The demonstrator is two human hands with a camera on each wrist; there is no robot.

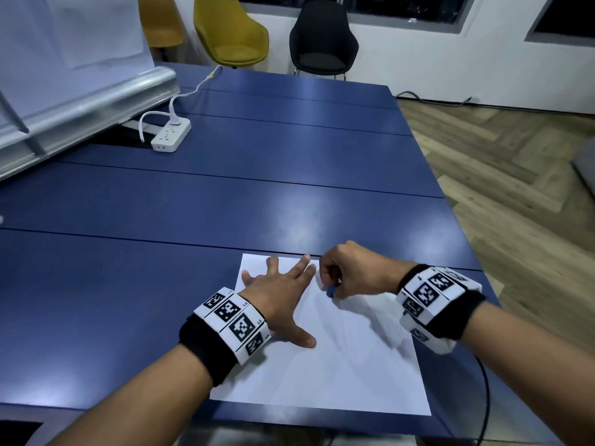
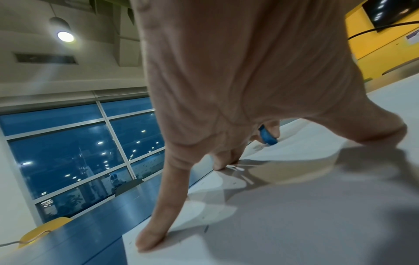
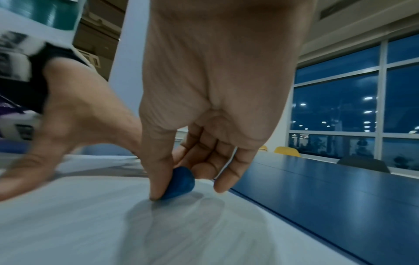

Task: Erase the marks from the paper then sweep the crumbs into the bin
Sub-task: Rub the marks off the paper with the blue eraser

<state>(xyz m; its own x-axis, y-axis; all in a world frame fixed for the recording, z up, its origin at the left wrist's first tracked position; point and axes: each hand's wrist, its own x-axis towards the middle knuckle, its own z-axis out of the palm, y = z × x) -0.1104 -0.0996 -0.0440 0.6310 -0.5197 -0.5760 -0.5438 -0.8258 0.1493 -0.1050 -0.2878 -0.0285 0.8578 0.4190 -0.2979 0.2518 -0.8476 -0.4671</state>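
A white sheet of paper (image 1: 338,365) lies on the blue table (image 1: 225,194) near its front right corner. My left hand (image 1: 280,284) lies flat on the paper's far left part, fingers spread and pressing it down. My right hand (image 1: 347,275) pinches a small blue eraser (image 1: 330,291) between thumb and fingers, its tip against the paper just right of the left hand. In the right wrist view the eraser (image 3: 179,182) touches the sheet (image 3: 90,224). In the left wrist view the eraser (image 2: 268,136) shows beyond my spread left fingers (image 2: 156,224). No marks are clearly visible; no bin is in view.
A white power strip (image 1: 170,135) with its cable sits at the table's far left, beside a leaning whiteboard frame (image 1: 80,101). Yellow chairs (image 1: 231,30) and a black chair (image 1: 322,37) stand behind the table. Wooden floor (image 1: 515,175) lies to the right.
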